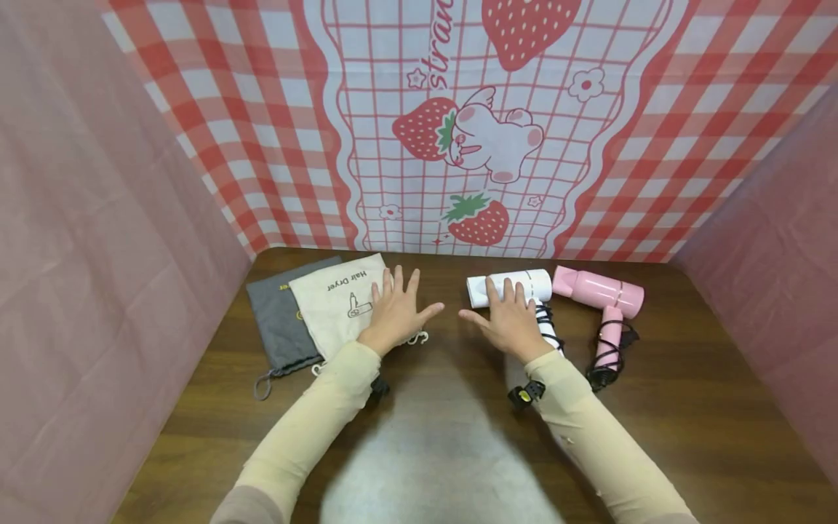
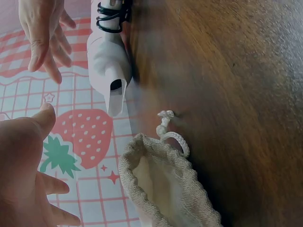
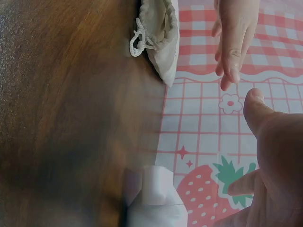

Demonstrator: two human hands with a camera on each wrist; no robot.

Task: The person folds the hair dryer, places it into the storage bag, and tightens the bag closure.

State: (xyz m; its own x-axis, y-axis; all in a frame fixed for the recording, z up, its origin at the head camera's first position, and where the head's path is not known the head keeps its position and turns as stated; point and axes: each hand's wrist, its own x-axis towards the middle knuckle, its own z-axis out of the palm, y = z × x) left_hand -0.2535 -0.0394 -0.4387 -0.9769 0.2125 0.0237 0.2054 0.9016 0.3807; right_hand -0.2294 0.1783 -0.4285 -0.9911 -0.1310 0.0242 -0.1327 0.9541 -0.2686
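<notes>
Forearms point(image 1: 308, 426) forward, left hand point(image 1: 396, 311) near cream pouch point(image 1: 334, 302), right hand point(image 1: 512, 320) near white hair dryer point(image 1: 535, 284), fingers point(image 1: 412, 282) apart

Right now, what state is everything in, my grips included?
Cream bag: mouth open
Gray bag: flat, partly covered
White hair dryer: lying down, cord wound round handle
Pink hair dryer: lying down, cord wound round handle
Left grip: spread, holding nothing
Right grip: spread, holding nothing

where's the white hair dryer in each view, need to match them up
Head: right of centre, white hair dryer partly hidden by the right hand.
Left wrist: top, left of centre.
Right wrist: bottom centre, cut off by the edge.
Shared landmark: cream drawstring bag, in all three.
</notes>
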